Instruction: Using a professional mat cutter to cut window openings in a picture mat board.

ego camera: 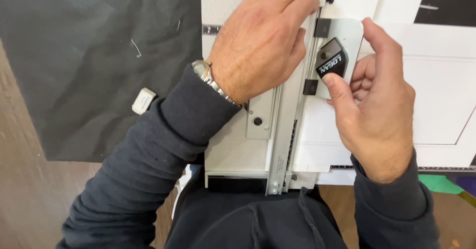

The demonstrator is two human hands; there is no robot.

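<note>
Head view shows the left hand [263, 40] pressing flat on the grey metal guide rail [282, 130]. Right hand [377, 100] pinches the small black-handled cutter head [331, 63]; it looks rigid, best gripped by its handle.

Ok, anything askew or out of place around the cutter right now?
Little stands out. The left hand presses flat on the metal guide rail, and the right hand grips the black cutter head, seated squarely on the rail. Only a stray white thread and a small white block lie loose on the dark mat.
</note>
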